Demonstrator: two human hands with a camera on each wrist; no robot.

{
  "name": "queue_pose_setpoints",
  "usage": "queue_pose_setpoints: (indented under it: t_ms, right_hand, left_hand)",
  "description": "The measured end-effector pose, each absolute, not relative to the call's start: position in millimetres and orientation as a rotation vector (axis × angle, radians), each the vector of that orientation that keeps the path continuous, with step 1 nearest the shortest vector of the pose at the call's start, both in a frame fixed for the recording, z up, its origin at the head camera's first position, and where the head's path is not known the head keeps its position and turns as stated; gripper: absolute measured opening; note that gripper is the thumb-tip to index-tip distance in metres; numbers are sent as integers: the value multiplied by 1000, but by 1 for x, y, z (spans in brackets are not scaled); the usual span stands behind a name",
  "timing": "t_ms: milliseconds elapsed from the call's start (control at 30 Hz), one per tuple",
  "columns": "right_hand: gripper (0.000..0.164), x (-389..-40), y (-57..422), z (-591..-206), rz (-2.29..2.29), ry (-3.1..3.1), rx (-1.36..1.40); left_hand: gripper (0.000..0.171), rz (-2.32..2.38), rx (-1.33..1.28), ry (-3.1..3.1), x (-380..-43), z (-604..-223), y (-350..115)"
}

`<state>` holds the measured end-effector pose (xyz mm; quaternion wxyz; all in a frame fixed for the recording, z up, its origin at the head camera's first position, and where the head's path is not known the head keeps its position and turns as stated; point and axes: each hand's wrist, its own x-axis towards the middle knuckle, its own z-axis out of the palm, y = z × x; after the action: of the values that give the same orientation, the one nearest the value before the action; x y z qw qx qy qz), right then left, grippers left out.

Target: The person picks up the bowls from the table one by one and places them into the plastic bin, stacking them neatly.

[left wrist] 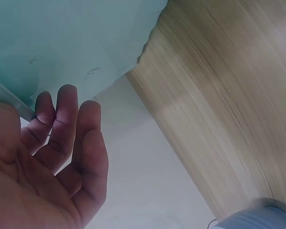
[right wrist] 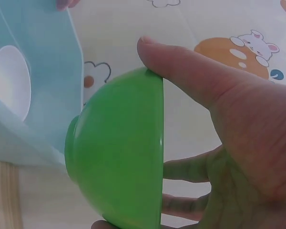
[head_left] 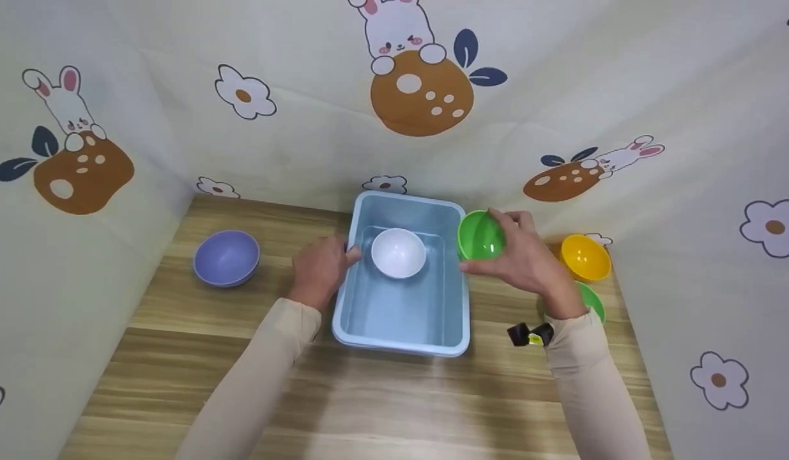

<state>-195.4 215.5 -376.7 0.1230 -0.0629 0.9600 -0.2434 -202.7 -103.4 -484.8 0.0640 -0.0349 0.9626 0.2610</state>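
Observation:
My right hand [head_left: 525, 259] holds a green bowl [head_left: 480, 236] by its rim, over the right edge of a light blue basin [head_left: 400, 348]. In the right wrist view the bowl [right wrist: 121, 152] is turned on its side, with the thumb at one side of the rim and fingertips at the other. My left hand [head_left: 321, 268] grips the basin's left rim, its thumb over the edge. The left wrist view shows the fingers [left wrist: 62, 119] bent beside the basin's outer wall [left wrist: 86, 43]. Inside the basin sits a white bowl [head_left: 398, 253].
A purple bowl [head_left: 227, 259] stands on the wooden table [head_left: 177, 370] to the left. On the right are a yellow bowl [head_left: 586, 257] and another green bowl [head_left: 592, 301], partly hidden by the right wrist. A rabbit-patterned cloth [head_left: 305, 147] encloses the back and sides.

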Motion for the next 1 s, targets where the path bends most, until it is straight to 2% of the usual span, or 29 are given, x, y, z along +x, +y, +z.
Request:
queue_pose_setpoints:
  t_ms: [1000]
  right_hand:
    - [118,-213,161,-414,-923,2728,-198]
  left_hand:
    - [30,773,-122,2920,-203,-485,-102]
